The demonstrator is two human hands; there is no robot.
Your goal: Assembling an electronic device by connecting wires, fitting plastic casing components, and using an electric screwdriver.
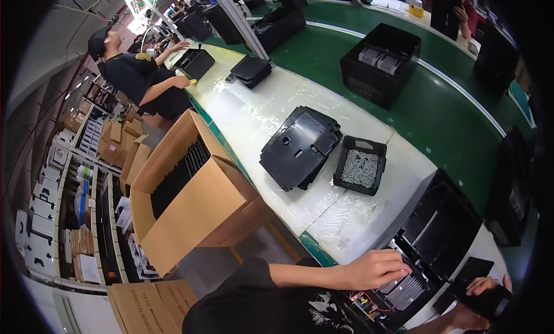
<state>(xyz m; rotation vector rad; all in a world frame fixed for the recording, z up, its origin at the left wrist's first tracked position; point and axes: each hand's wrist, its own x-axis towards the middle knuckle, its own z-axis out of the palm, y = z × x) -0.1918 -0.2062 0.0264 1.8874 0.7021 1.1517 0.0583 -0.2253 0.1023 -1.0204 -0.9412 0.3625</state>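
An open black housing (430, 241) lies at the lower right, with grey metal fins (407, 290) and a board with coloured wires (367, 304) inside. Just over the fins is my left hand (380, 269), its fingers curled together; whatever they pinch is hidden. At the lower right edge, my right hand (481, 285) has its fingers wrapped over a black part (487, 302), whose exact kind I cannot make out. Farther up the bench, a black tray of screws (360, 168) stands beside stacked black plastic panels (300, 149).
An open cardboard box (196, 213) holding black parts stands left of the white-covered bench (340, 230). A green conveyor (444, 132) carries a black housing (381, 62). A co-worker in black (133, 74) stands at the far left. Another person (464, 16) is across the conveyor.
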